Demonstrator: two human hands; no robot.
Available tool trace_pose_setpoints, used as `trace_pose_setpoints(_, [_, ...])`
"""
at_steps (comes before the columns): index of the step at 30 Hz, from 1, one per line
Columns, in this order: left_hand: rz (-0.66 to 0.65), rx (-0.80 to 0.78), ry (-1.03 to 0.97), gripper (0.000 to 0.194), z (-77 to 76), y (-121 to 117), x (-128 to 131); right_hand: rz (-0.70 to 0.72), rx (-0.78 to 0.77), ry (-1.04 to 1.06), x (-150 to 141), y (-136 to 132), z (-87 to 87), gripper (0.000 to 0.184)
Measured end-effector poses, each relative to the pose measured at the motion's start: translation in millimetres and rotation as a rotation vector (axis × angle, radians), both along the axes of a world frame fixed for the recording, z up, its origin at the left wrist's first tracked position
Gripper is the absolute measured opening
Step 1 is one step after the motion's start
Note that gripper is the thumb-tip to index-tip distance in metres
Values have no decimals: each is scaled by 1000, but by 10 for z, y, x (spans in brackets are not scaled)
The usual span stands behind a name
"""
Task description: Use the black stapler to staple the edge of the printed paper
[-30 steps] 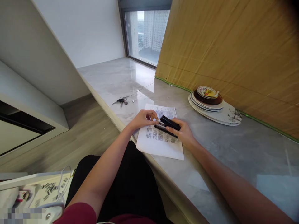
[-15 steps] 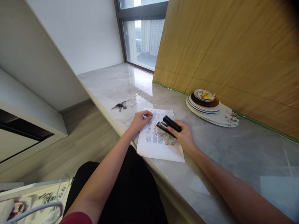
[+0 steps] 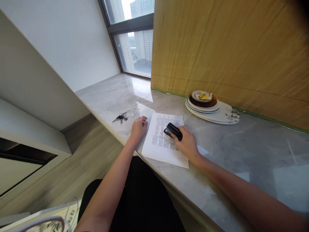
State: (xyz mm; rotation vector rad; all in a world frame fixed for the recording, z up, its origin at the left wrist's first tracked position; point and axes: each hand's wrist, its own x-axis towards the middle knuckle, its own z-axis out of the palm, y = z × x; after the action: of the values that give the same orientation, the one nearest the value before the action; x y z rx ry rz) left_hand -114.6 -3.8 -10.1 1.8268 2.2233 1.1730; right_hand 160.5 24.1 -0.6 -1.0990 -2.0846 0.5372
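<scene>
My right hand (image 3: 187,141) is closed around a black stapler (image 3: 174,131), holding it over the printed sheet of paper (image 3: 154,151). The stapler's jaws are apart at the front end, which points up and left. My left hand (image 3: 138,129) rests on the counter just off the paper's left edge. Its fingers are curled together, with a small pale spot at the tips that is too small to name. Lines of dark print cover most of the sheet, and its lower part is blank.
A bunch of keys (image 3: 120,118) lies left of my left hand, with small white bits (image 3: 132,115) nearby. Stacked plates (image 3: 205,108) stand by the wooden panel (image 3: 217,48) at the back. The counter's front edge (image 3: 111,132) runs diagonally past my lap.
My left hand has moved left off the paper onto the counter. The stapler stays in my right hand, and its jaws look closer together than before. The view has shifted slightly.
</scene>
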Motion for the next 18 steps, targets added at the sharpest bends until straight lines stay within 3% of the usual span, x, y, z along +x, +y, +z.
trace_pose_setpoints(3, [-30, -13, 13, 24, -41, 29, 2, 33, -13, -16, 23, -23, 30, 16])
trace_pose_setpoints(10, [-44, -33, 5, 7, -93, 63, -45, 51, -63, -63, 115, -13, 46, 13])
trace_pose_setpoints(18, [-82, -63, 86, 8, -70, 58, -69, 14, -100, -28, 567, -143, 9, 20])
